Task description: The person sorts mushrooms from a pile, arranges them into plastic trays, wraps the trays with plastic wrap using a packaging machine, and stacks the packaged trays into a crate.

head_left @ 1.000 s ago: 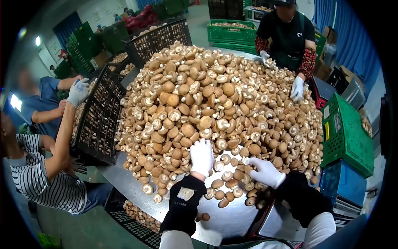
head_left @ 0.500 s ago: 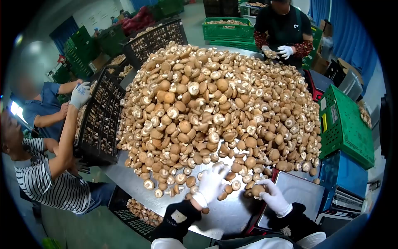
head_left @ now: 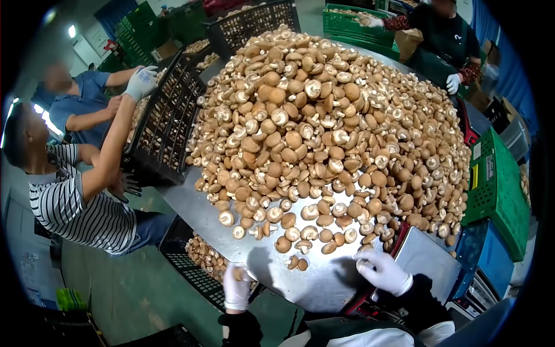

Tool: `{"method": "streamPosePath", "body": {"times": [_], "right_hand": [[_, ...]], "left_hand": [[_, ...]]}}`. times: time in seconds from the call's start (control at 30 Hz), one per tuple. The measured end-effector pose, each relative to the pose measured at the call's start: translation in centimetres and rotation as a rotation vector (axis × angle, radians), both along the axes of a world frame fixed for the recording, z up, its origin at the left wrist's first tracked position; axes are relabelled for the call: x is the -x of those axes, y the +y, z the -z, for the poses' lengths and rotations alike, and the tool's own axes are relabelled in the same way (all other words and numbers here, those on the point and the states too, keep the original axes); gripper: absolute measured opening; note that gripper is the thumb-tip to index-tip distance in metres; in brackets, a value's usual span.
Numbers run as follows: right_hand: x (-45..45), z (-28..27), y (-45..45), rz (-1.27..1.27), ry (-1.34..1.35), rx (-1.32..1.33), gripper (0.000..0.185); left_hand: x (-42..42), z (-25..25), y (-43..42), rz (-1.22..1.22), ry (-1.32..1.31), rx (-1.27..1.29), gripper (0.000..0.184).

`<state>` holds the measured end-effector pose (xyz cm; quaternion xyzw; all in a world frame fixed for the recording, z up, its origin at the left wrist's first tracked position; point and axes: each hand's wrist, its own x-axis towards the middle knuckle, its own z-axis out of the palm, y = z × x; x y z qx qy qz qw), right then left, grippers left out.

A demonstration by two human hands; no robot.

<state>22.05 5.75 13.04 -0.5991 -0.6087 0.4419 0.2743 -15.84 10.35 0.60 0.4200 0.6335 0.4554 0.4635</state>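
My left hand [head_left: 236, 289], in a white glove, is at the table's front left edge, above a black crate [head_left: 186, 276] that holds mushrooms. Its fingers are closed on a mushroom [head_left: 239, 273]. Over the metal table [head_left: 289, 277], my gloved right hand [head_left: 385, 273] has its thumb and fingers curled together; whatever they hold, if anything, I cannot make out. A large heap of brown-capped mushrooms [head_left: 324, 133] covers the table ahead of both hands. Several loose mushrooms [head_left: 310, 232] lie along its near edge, between my hands.
A flat-topped scale [head_left: 426, 261] is right of my right hand. Beyond it stands a green crate [head_left: 497, 191]. Two people [head_left: 87, 191] at left handle a tilted black crate [head_left: 165, 121]. Another gloved person [head_left: 445, 43] works at the far right, beside green crates [head_left: 358, 26].
My left hand has moved from the heap's near edge left and toward me, over the black crate, with a mushroom. The mushrooms seen at my right fingertips no longer show clearly. The view has shifted.
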Motion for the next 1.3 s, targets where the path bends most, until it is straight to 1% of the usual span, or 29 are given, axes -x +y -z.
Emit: {"method": "streamPosePath", "body": {"times": [0.03,0.07,0.13,0.2,0.23,0.27,0.33,0.37,0.4,0.47,0.5,0.57,0.6,0.67,0.7,0.73,0.8,0.87,0.93,0.97,1.0,1.07,1.1,1.2,1.27,1.3], "right_hand": [[-0.6,0.2,1.0,-0.008,-0.007,-0.003,0.024],[-1.3,0.7,2.4,-0.014,-0.016,-0.008,0.023],[-2.2,1.9,5.6,0.014,-0.087,-0.06,0.023],[-2.5,3.1,9.1,0.083,-0.167,-0.225,0.022],[-2.9,4.2,10.8,0.09,-0.222,-0.255,0.022],[-3.2,5.4,12.5,0.091,-0.276,-0.286,0.021],[-2.9,7.1,15.2,0.138,-0.526,-0.265,0.018],[-2.5,7.8,16.0,0.173,-0.608,-0.304,0.015],[-2.5,8.8,16.6,0.187,-0.697,-0.251,0.015],[-2.9,10.5,17.2,0.157,-0.827,-0.284,0.022],[-3.3,10.6,17.2,0.154,-0.829,-0.283,0.022],[-4.3,10.9,17.2,0.246,-0.661,-0.223,0.031],[-4.8,10.9,17.0,0.287,-0.538,-0.261,0.035],[-5.7,10.7,16.4,0.425,-0.337,-0.241,0.032],[-5.5,9.4,15.9,0.503,-0.087,-0.116,0.026],[-6.0,9.9,15.5,0.548,0.263,-0.018,0.02],[-6.7,7.6,14.0,0.551,0.664,0.248,0.021],[-7.1,7.1,12.7,0.495,0.804,0.321,0.028],[-7.2,6.9,12.0,0.531,0.906,0.395,0.03],[-7.4,6.4,11.5,0.508,0.921,0.454,0.031],[-7.2,5.7,11.2,0.484,0.912,0.455,0.033],[-6.5,3.9,10.8,0.486,0.894,0.449,0.031],[-6.6,3.8,10.5,0.494,0.9,0.44,0.031],[-6.8,3.9,9.6,0.35,-0.104,0.042,0.023],[-8.2,5.6,9.1,0.128,-0.517,-0.339,0.021],[-8.3,5.7,8.8,0.139,-0.514,-0.338,0.021]], "left_hand": [[1.8,-0.2,0.8,-0.335,-0.57,0.15,0.019],[3.8,-0.8,1.0,-0.332,-0.479,0.208,0.023],[5.6,1.8,0.6,-0.271,0.602,-0.12,0.036],[3.9,-0.4,0.3,-0.152,0.936,-0.163,0.047],[2.7,-1.3,0.3,-0.021,0.796,-0.241,0.046],[1.1,-1.7,0.3,0.048,0.636,-0.249,0.05],[-1.9,-1.7,-0.7,0.191,0.563,-0.294,0.057],[-3.4,-2.1,-1.2,0.277,0.633,-0.276,0.061],[-4.9,-2.5,-1.5,0.367,0.7,-0.258,0.066],[-7.2,-1.9,-1.7,0.472,0.575,-0.201,0.074],[-8.0,-0.8,-2.1,0.481,0.535,-0.188,0.078],[-9.6,-0.3,-2.3,0.539,0.636,-0.211,0.082],[-10.0,-0.1,-2.3,0.566,0.696,-0.224,0.083],[-10.1,0.3,-2.2,0.553,0.686,-0.226,0.084],[-10.1,0.4,-2.1,0.54,0.678,-0.231,0.086],[-10.0,0.5,-2.0,0.524,0.648,-0.214,0.088],[-9.7,0.4,-1.4,0.535,0.656,-0.252,0.09],[-9.5,0.7,-1.2,0.541,0.665,-0.269,0.092],[-9.3,0.9,-0.8,0.558,0.713,-0.301,0.095],[-9.2,1.3,-0.9,0.55,0.719,-0.313,0.099],[-9.2,1.4,-0.9,0.562,0.714,-0.323,0.099],[-9.0,1.5,-0.7,0.587,0.761,-0.338,0.103],[-8.9,1.7,-0.5,0.598,0.782,-0.383,0.108],[-8.3,1.8,0.2,0.645,0.826,-0.397,0.111],[-8.1,2.2,0.8,0.657,0.841,-0.417,0.111],[-8.1,2.2,1.3,0.674,0.85,-0.39,0.111]]}}
